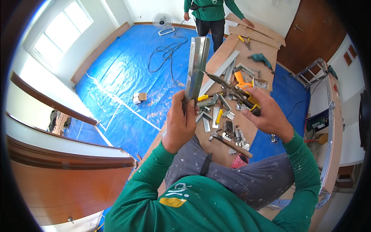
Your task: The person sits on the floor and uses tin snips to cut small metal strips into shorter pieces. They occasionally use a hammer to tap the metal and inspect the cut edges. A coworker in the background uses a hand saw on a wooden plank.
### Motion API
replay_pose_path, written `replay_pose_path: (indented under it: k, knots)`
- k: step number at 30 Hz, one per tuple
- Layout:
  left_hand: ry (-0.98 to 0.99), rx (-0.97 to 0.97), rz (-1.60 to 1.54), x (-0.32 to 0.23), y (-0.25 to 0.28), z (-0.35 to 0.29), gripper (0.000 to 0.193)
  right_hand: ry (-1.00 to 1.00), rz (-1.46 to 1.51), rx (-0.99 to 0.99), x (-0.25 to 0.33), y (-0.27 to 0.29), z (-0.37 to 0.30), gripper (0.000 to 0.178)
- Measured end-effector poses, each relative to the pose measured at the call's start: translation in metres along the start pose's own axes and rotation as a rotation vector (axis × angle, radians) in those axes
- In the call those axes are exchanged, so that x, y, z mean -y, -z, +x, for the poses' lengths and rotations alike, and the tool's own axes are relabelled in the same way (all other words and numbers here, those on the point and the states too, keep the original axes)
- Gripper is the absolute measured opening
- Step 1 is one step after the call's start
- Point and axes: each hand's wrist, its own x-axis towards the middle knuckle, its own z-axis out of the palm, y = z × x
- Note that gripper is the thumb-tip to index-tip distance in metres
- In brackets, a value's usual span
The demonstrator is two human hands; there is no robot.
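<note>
My left hand [181,125] is closed round the lower part of a shiny galvanised metal channel [197,65], which stands nearly upright before me. In my right hand [267,115] is a pair of tin snips [231,89] with yellow and black handles. The blades point up and left, their tip close beside the channel; I cannot tell if they touch. Below my hands, cut metal pieces [206,120] and a claw hammer [232,145] lie on a plywood board [247,133]. Several metal brackets [239,135] sit beside the hammer.
Farther along the board are an orange tool [242,81], a teal drill [261,60] and yellow-handled pliers [245,41]. A co-worker in green [210,13] stands at the far end. Blue sheeting [119,77] carries a cable [168,52], a fan [162,21] and a small box [140,97]. A ladder [309,75] stands right.
</note>
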Motion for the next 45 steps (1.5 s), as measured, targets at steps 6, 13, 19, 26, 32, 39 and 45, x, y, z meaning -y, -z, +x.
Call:
replay_pose_path:
  k: [6,13,19,26,32,39,45]
  knots:
    - [-0.020,0.011,0.043,-0.001,0.003,0.002,0.021,0.040,0.026,-0.041,0.004,-0.002,0.001,0.058]
    - [-0.035,0.006,0.098,0.003,0.002,0.000,0.025,-0.004,0.027,-0.011,0.005,-0.001,0.001,0.056]
    - [0.001,0.027,0.104,0.002,0.003,0.005,0.029,-0.019,0.133,0.045,0.000,-0.008,0.001,0.055]
    - [-0.043,0.056,0.191,0.001,0.008,0.015,0.029,-0.105,0.222,0.135,0.004,-0.009,0.009,0.056]
    - [-0.060,0.087,0.225,0.006,0.014,0.021,0.027,-0.100,0.197,0.093,0.004,-0.011,0.009,0.055]
    - [-0.113,0.154,0.314,-0.001,0.028,0.028,0.025,-0.147,0.161,0.136,-0.005,-0.023,0.011,0.055]
    - [-0.121,0.209,0.463,-0.006,0.032,0.042,0.023,-0.184,0.213,0.172,-0.018,-0.030,0.012,0.054]
